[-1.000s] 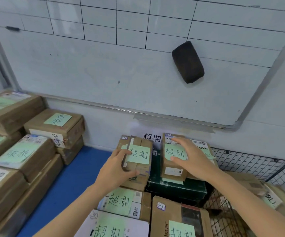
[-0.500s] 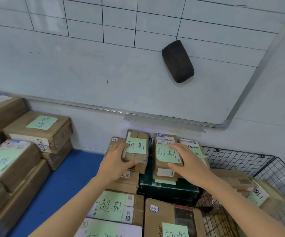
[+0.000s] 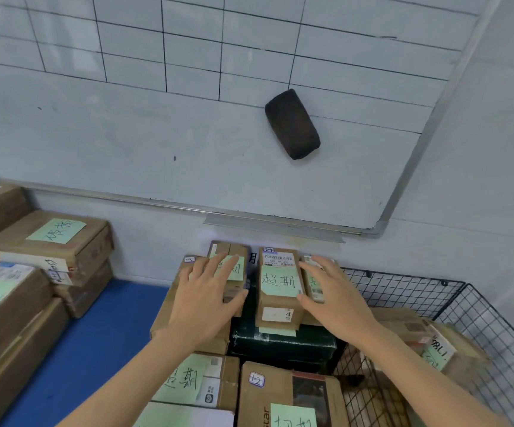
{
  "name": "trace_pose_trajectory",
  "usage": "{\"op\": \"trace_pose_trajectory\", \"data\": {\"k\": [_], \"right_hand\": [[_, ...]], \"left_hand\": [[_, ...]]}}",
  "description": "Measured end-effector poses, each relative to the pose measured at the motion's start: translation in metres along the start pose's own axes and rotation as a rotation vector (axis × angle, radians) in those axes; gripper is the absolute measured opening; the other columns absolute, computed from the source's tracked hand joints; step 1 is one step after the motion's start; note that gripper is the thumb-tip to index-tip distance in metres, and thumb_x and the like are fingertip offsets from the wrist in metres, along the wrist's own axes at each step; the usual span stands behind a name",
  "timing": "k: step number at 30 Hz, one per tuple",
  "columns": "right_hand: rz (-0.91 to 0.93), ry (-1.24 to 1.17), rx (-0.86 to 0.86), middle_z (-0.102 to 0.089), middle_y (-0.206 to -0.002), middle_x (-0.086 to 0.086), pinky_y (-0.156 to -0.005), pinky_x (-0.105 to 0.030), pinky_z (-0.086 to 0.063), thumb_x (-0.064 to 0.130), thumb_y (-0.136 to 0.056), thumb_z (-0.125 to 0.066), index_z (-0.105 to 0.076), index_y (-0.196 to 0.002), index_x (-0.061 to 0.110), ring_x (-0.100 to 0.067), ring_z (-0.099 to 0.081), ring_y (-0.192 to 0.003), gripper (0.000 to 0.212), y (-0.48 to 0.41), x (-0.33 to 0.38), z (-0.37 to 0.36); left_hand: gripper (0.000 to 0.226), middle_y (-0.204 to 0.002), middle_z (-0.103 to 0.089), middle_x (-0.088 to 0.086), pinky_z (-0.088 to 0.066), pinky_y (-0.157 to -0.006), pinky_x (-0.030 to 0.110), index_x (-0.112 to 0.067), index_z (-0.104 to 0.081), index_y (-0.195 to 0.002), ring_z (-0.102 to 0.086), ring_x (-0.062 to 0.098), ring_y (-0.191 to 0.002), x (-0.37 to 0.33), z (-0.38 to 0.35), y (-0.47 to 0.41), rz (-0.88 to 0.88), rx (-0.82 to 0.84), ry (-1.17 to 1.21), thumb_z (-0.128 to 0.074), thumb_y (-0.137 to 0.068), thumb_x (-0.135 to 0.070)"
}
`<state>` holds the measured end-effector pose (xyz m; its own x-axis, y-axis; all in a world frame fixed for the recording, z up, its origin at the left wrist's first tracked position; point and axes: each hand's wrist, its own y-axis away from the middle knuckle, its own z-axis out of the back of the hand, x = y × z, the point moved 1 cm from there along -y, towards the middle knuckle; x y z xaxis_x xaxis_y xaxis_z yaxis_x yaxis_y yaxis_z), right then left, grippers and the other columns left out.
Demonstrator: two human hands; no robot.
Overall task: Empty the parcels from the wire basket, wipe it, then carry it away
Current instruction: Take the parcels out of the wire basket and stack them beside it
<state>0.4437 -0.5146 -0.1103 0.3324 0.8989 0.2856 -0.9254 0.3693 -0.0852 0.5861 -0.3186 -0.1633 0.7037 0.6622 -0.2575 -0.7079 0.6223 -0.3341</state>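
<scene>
Both hands are flat with fingers spread. The left hand [image 3: 206,300] is on a small brown cardboard parcel [image 3: 237,249], the right hand [image 3: 332,297] against a brown cardboard box [image 3: 280,303] tagged "2-4", whose green sticky note [image 3: 280,280] reads 超期.

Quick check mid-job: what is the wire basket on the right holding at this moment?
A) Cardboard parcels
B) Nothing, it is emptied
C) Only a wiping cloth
A: brown cardboard parcels, one with a green note on it, lie inside the wire basket, so it is not yet emptied.
</scene>
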Motion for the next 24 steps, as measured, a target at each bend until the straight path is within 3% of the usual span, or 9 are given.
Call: {"op": "trace_pose_trajectory", "data": {"k": [5, 11, 14, 21, 24], "right_hand": [[-0.052, 0.109, -0.036, 0.007, -0.164, 0.013, -0.121, -0.045, -0.008, 0.055, -0.099, -0.043, -0.012, -0.156, 0.037, -0.014, 0.01, -0.152, 0.068, 0.019, -0.02, 0.019], [-0.114, 0.128, -0.072, 0.011, -0.164, 0.012, -0.121, -0.042, -0.004, 0.057, -0.099, -0.04, -0.008, -0.157, 0.038, -0.013, 0.013, -0.151, 0.069, 0.053, -0.065, 0.045], [-0.157, 0.123, -0.084, 0.01, -0.164, 0.012, -0.118, -0.038, 0.0, 0.056, -0.099, -0.04, -0.009, -0.157, 0.037, -0.013, 0.012, -0.151, 0.068, 0.071, -0.097, 0.055], [-0.217, 0.128, -0.081, 0.007, -0.165, 0.011, -0.121, -0.044, -0.008, 0.055, -0.099, -0.042, -0.007, -0.157, 0.039, -0.016, 0.008, -0.152, 0.07, 0.111, -0.186, 0.073], [-0.229, 0.116, -0.068, 0.005, -0.166, 0.007, -0.122, -0.042, -0.01, 0.054, -0.099, -0.044, -0.009, -0.157, 0.033, -0.017, 0.005, -0.153, 0.071, 0.128, -0.226, 0.079]], "left_hand": [[0.083, -0.155, -0.037, -0.006, -0.027, -0.114, 0.043, -0.033, -0.033, -0.151, -0.034, 0.023, -0.142, -0.032, 0.003, 0.002, -0.025, 0.041, -0.024, -0.014, -0.082, -0.073], [0.101, -0.163, -0.015, -0.008, -0.014, -0.12, 0.04, -0.036, -0.014, -0.155, -0.017, 0.02, -0.149, -0.086, 0.002, -0.002, -0.098, 0.092, -0.049, 0.008, -0.07, -0.084], [0.091, -0.164, -0.015, -0.008, -0.011, -0.12, 0.04, -0.037, -0.015, -0.155, -0.014, 0.02, -0.149, -0.118, -0.004, -0.002, -0.115, 0.094, -0.02, 0.001, -0.074, -0.076], [0.092, -0.164, -0.008, -0.01, -0.008, -0.12, 0.04, -0.039, -0.009, -0.155, -0.007, 0.02, -0.15, -0.206, -0.013, 0.007, -0.148, 0.111, -0.019, 0.003, -0.071, -0.074], [0.086, -0.164, -0.009, -0.011, -0.008, -0.12, 0.039, -0.039, -0.009, -0.155, -0.008, 0.019, -0.15, -0.249, -0.02, 0.01, -0.145, 0.114, 0.017, -0.006, -0.077, -0.074]]}}
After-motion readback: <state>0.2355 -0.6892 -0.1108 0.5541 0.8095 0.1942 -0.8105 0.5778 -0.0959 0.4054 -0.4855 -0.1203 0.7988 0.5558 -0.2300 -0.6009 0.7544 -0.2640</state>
